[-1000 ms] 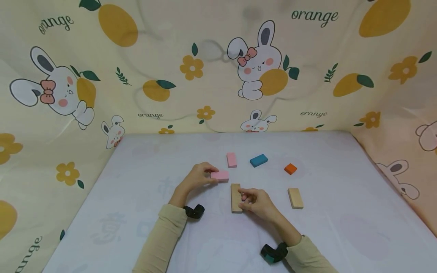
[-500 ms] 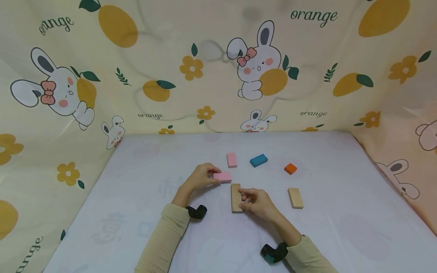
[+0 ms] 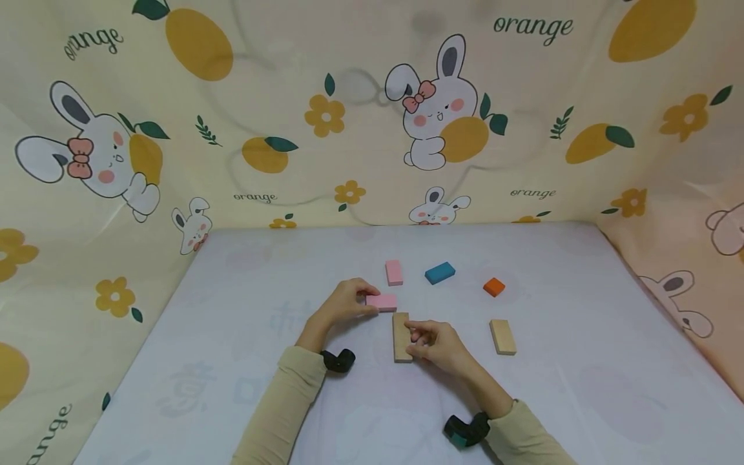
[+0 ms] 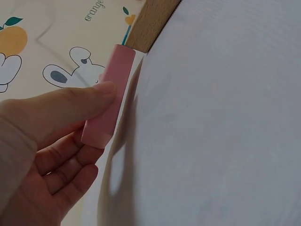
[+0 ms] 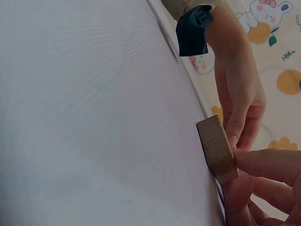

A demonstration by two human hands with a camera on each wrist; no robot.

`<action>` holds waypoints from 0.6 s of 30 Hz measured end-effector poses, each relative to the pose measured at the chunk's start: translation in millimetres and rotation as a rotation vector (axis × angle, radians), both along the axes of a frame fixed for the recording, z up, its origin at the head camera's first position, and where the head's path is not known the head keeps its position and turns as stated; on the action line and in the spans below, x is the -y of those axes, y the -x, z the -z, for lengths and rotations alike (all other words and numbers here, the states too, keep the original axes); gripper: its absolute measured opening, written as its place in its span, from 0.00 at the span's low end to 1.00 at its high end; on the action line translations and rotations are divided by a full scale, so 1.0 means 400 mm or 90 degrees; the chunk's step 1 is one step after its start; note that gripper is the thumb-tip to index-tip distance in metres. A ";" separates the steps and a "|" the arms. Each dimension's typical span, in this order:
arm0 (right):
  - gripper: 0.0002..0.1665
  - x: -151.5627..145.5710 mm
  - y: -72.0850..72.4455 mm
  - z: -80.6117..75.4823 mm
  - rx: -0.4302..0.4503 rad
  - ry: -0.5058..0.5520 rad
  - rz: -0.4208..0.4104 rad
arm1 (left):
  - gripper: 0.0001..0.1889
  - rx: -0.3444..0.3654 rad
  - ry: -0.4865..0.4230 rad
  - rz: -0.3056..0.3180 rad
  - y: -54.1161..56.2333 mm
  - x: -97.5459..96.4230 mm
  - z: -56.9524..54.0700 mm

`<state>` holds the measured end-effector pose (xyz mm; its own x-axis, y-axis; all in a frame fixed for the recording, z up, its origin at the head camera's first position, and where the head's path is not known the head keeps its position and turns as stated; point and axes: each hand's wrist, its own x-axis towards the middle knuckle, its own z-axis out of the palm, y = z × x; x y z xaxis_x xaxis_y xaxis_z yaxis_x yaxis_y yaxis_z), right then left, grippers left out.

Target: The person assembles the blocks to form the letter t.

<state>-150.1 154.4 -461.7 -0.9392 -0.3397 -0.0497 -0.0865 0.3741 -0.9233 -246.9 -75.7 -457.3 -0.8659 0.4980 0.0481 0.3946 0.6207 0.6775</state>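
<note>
In the head view my left hand [image 3: 347, 301] holds a pink block [image 3: 385, 303] by its left end. The left wrist view shows the thumb [image 4: 101, 96] lying across the pink block [image 4: 109, 99]. Just in front of it a long plain wooden block [image 3: 401, 339] lies on the white tabletop, pointing away from me. My right hand [image 3: 438, 344] has forefinger and thumb bent against its right side, holding it. From the right wrist, both fingertips meet the wooden block [image 5: 217, 148] at its near end, and the left hand [image 5: 242, 94] appears beyond.
A second pink block [image 3: 394, 272], a blue block [image 3: 440, 273] and a small orange block [image 3: 494, 287] lie farther back. Another wooden block [image 3: 502, 337] lies to the right. A printed cloth [image 3: 349, 129] hangs behind the white tabletop [image 3: 232, 323].
My left hand has slid the pink block a little to the right and slightly nearer, toward the far end of the long wooden block. The right hand has stayed in place.
</note>
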 end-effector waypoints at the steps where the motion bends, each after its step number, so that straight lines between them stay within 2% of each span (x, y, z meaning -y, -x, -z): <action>1: 0.29 0.000 0.000 0.001 -0.004 -0.001 0.000 | 0.17 -0.003 -0.001 0.003 0.000 0.000 0.000; 5: 0.28 0.001 0.002 0.003 -0.018 -0.011 0.004 | 0.18 -0.012 -0.008 0.010 0.001 -0.002 0.001; 18: 0.29 0.003 -0.001 -0.005 -0.005 -0.005 0.003 | 0.17 -0.006 -0.009 0.015 -0.007 -0.013 0.000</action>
<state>-149.5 153.4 -459.9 -0.9414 -0.3344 -0.0453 -0.0915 0.3824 -0.9195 -244.1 -70.6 -457.4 -0.8530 0.5180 0.0630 0.4155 0.6012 0.6826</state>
